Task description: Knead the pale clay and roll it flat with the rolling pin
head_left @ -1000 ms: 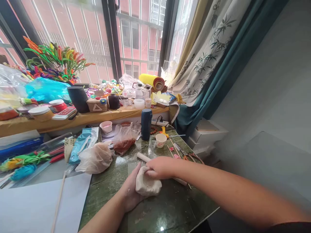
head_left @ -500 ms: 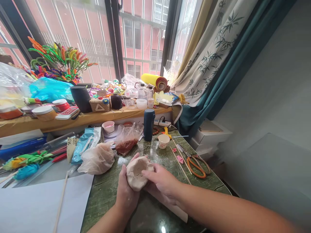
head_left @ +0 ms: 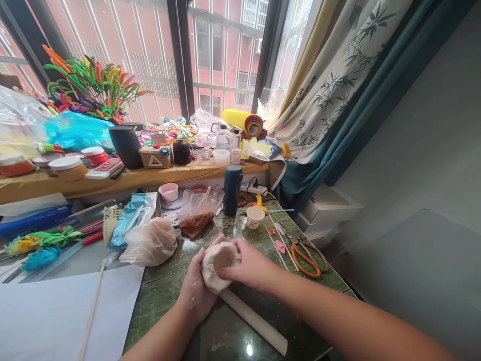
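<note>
A lump of pale clay (head_left: pixel 211 273), hollowed like a small bowl, is held between both hands above the table. My left hand (head_left: pixel 197 291) cups it from the left and below, fingers curled behind it. With the thumb inside the hollow and the fingers round the outer wall, my right hand (head_left: pixel 250 265) pinches the right side of the rim. Cracks show in the clay inside the hollow. Under the hands a pale wooden rolling stick (head_left: pixel 255 321) lies slantwise on the dark green tabletop (head_left: pixel 161 306).
Right of the hands lie orange-handled scissors (head_left: pixel 306 260), thin sticks and pink scraps. Behind stand a paper cup (head_left: pixel 255 217), a dark blue bottle (head_left: pixel 232 190) and a bag of reddish-brown material (head_left: pixel 195 220). A crumpled plastic bag (head_left: pixel 150 243) and white paper (head_left: pixel 63 311) are to the left.
Both hands and the clay have shifted slightly right. The clay is tilted more to the right, and my right fingers now wrap the far rim. More of the rolling stick shows.
</note>
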Demonstrator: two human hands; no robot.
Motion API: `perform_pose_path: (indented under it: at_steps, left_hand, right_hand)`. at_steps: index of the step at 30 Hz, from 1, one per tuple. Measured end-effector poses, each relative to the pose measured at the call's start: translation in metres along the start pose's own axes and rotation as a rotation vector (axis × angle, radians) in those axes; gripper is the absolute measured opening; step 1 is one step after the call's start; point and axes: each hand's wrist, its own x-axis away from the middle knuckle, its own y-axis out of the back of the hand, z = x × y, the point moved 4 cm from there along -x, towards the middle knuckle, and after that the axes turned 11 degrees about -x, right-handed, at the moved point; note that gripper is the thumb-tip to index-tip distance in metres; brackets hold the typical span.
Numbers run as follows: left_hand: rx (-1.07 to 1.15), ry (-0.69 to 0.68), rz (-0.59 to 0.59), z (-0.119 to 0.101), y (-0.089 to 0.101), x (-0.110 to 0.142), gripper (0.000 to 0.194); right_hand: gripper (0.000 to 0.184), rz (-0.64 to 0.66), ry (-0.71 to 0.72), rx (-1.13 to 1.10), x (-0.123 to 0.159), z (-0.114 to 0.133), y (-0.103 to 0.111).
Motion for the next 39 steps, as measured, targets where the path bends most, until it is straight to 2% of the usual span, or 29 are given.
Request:
perform_pose_path:
  at_steps: [2,3,5,7,10,16,21,25,29,31,34,36,39]
  left_hand:
    - [-0.001,0.039,0.027,0.002,0.000,0.000,0.047]
    - [-0.014,0.062,0.034,0.004,0.001,0.000,0.045]
    - [-0.047,0.102,0.026,0.007,0.003,0.001,0.044]
    - [-0.071,0.122,-0.002,0.009,0.005,0.002,0.042]
    - [-0.077,0.110,-0.052,0.009,0.005,0.003,0.041]
    - [-0.054,0.092,-0.065,0.007,0.000,0.004,0.041]
    - [-0.032,0.089,-0.060,0.009,0.002,0.001,0.040]
    - [-0.034,0.107,-0.089,0.010,0.005,0.000,0.038]
    - [-0.039,0.109,-0.086,0.009,0.004,0.000,0.041]
    - [-0.044,0.112,-0.082,0.008,0.004,0.001,0.043]
    - [-0.055,0.124,-0.071,0.008,0.003,0.002,0.044]
    - [-0.073,0.146,-0.065,0.008,0.002,0.003,0.044]
    - [-0.105,0.161,-0.088,0.009,0.002,0.004,0.042]
  right_hand:
    - [0.092,0.037,0.058,0.189,-0.004,0.015,0.009]
    - [0.090,0.088,0.066,0.269,-0.006,0.022,0.011]
    - [0.072,0.176,0.065,0.435,-0.009,0.032,0.011]
    - [0.057,0.210,0.050,0.562,-0.013,0.037,0.009]
    - [0.051,0.208,0.047,0.649,-0.019,0.038,0.003]
    - [0.045,0.190,0.078,0.659,-0.025,0.037,-0.001]
    - [0.038,0.270,0.015,0.615,-0.021,0.043,0.004]
    - [0.033,0.205,0.040,0.637,-0.020,0.044,0.001]
    - [0.027,0.204,0.046,0.642,-0.021,0.042,-0.001]
    - [0.032,0.237,0.035,0.633,-0.020,0.042,0.001]
    - [0.051,0.322,0.044,0.620,-0.017,0.045,0.006]
    - [0.060,0.329,0.047,0.646,-0.015,0.048,0.009]
    - [0.057,0.301,0.019,0.701,-0.015,0.050,0.009]
